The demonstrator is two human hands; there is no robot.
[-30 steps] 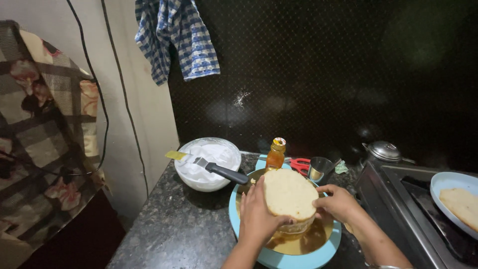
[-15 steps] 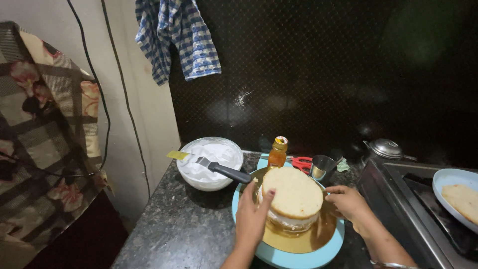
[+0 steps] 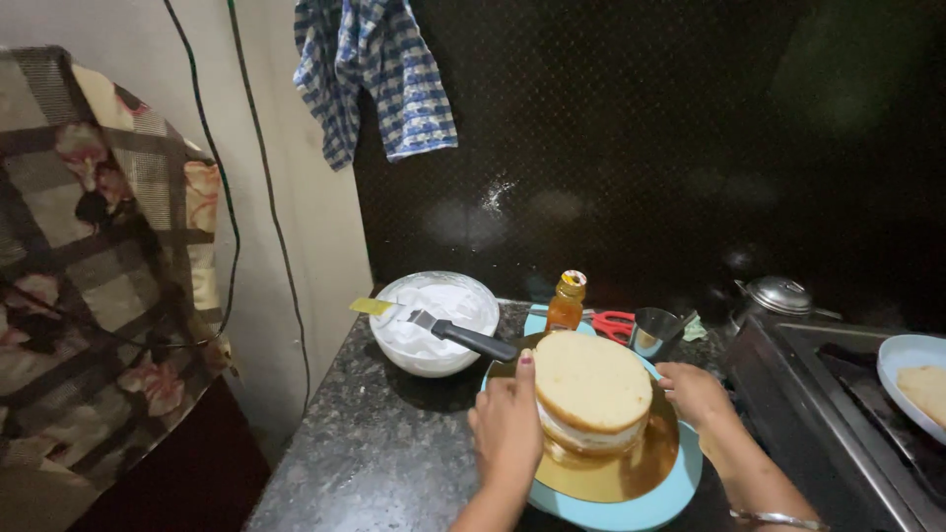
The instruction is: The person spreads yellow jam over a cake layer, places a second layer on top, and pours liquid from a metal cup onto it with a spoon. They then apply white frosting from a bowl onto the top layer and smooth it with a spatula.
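A round layered sponge cake (image 3: 591, 392) with white cream between its layers sits on a gold board (image 3: 616, 471), which rests on a light blue turntable (image 3: 650, 507). My left hand (image 3: 507, 426) presses flat against the cake's left side, fingers up. At the cake's right side is my right hand (image 3: 696, 391), with its fingers against the top layer's edge. Neither hand grips anything.
A white bowl of cream (image 3: 434, 321) with a black-handled spatula (image 3: 463, 337) stands left of the cake. Behind are an amber bottle (image 3: 566, 301), red scissors (image 3: 613, 324) and a steel cup (image 3: 652, 332). A stove (image 3: 838, 414) holds a plate with another cake layer (image 3: 921, 379).
The top cake layer, held above in both hands a second ago, now rests on the stack. Both hands have moved down to the cake's sides.
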